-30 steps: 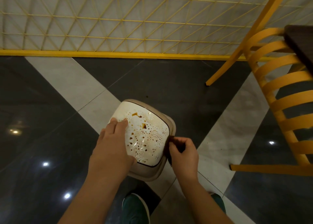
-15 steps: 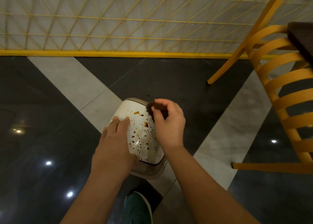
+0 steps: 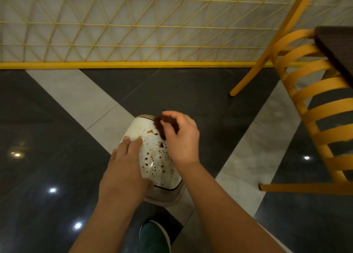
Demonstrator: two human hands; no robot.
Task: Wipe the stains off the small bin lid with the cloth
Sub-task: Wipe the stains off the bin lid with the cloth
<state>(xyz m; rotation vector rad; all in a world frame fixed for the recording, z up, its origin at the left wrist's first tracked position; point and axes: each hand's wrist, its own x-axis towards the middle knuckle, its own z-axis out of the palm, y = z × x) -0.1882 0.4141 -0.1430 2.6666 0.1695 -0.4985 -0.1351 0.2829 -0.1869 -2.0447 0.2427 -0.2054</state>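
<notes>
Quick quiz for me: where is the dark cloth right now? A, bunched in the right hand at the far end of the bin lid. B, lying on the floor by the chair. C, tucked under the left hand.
A: the right hand pinches the dark cloth at the far end of the bin lid, while the left hand lies flat on the lid's near left side with no cloth visible in it.

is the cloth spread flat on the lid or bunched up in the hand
Bunched up. The dark cloth is a wad pinched in the right hand at the far edge of the bin lid, whose brown stains remain.
</notes>
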